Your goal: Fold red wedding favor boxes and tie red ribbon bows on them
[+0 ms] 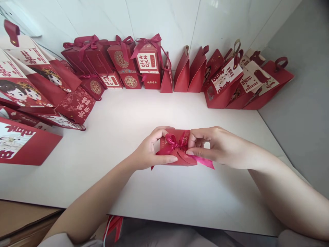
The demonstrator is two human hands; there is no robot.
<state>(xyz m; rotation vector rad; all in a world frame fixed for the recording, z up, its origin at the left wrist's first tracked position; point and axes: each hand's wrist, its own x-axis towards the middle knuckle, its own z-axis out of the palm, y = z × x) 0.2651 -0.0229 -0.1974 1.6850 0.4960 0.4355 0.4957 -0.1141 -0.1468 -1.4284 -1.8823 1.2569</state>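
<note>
In the middle of the white table lies a small red gift box [183, 159] with curved flaps meeting on its top. A shiny crimson ribbon [172, 141] is tied in a bow over it, one tail hanging out past the box's right side. My left hand [147, 150] grips the box from the left, thumb along the front edge and fingers round the back. At the bow's right side, my right hand [216, 145] pinches the ribbon near the knot between thumb and curled fingers. The box's underside is hidden.
Red gift boxes with bows [122, 61] line the wall at the back left. Plain red pointed boxes [181, 77] stand beside them. Handled red boxes [226, 80] fill the back right, and larger ones [23, 82] crowd the left. Brown cardboard [23, 216] sits below the table's front-left edge.
</note>
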